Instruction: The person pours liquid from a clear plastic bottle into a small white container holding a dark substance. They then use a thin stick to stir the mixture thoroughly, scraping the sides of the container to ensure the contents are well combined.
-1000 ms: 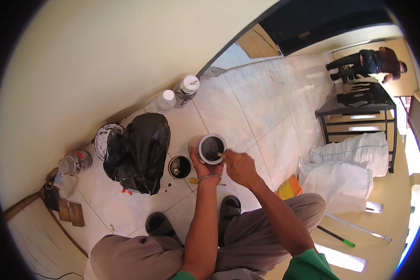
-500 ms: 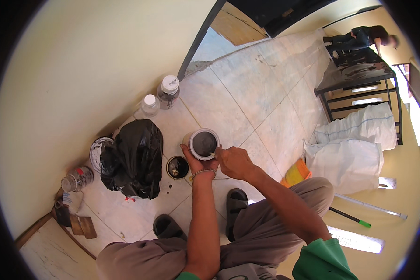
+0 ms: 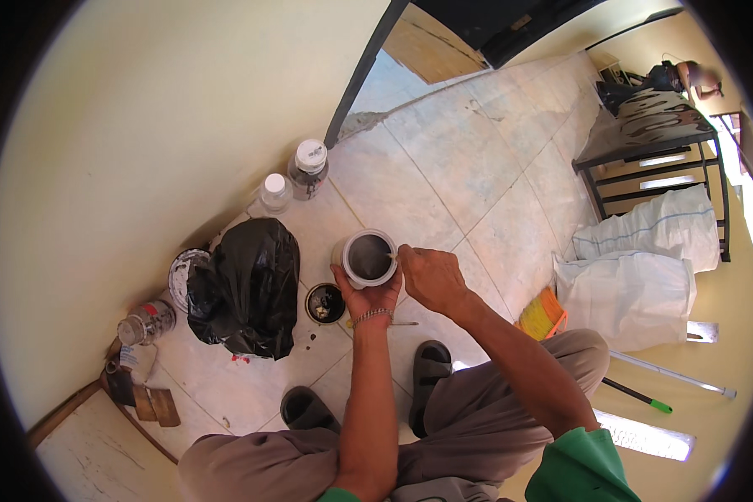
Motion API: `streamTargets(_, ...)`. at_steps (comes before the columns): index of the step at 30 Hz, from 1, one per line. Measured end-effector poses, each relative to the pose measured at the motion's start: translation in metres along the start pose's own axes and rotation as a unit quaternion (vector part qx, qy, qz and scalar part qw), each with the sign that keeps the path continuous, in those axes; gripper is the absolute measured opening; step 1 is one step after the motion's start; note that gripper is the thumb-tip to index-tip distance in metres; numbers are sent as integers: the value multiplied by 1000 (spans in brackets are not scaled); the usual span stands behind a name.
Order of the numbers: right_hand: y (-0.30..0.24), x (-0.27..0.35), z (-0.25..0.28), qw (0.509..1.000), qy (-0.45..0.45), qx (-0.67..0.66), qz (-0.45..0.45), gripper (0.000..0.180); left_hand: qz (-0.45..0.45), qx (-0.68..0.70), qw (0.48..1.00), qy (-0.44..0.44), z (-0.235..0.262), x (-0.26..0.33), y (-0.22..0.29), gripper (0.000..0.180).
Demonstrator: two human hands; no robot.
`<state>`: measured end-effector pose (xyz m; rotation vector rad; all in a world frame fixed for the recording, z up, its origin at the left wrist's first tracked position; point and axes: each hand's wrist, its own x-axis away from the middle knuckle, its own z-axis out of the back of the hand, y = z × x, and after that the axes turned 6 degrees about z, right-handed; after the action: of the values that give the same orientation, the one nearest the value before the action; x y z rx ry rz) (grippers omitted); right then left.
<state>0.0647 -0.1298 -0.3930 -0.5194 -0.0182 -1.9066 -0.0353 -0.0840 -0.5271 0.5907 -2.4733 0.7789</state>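
My left hand (image 3: 371, 299) is wrapped round the lower side of a white tub (image 3: 348, 261), holding it tilted a little toward me. Dark grey, thick-looking liquid (image 3: 368, 255) partly fills the tub. In my right hand (image 3: 433, 279) is the end of a thin pale stick (image 3: 393, 256), its fingers pinched at the tub's right rim. The stick's lower part is hidden in the liquid. On the tiles just left of the tub lies a round lid (image 3: 324, 304) smeared with black. A second thin stick (image 3: 405, 324) lies behind my left wrist.
A black plastic bag (image 3: 255, 284) bulges on the left, beside a smeared white lid (image 3: 184, 276). Lidded jars (image 3: 308, 171) stand along the wall. To the right are white sacks (image 3: 627, 293), an orange-yellow broom head (image 3: 544, 314) and a black metal frame (image 3: 661, 138) with a person behind it.
My right hand has shifted slightly, and the stick now meets the tub's rim higher up. The left hand keeps its hold. The person at far right has changed posture.
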Motion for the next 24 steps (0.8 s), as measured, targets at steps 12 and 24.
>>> streamTargets(12, 0, -8, 6, 1000, 12, 4, 22, 18, -31, -81, 996, -21, -5, 1, 9, 75)
streamTargets(24, 29, -33, 30, 979, -123, 41, 160, 21, -447, -739, 469, 185, 2, 42, 5, 91)
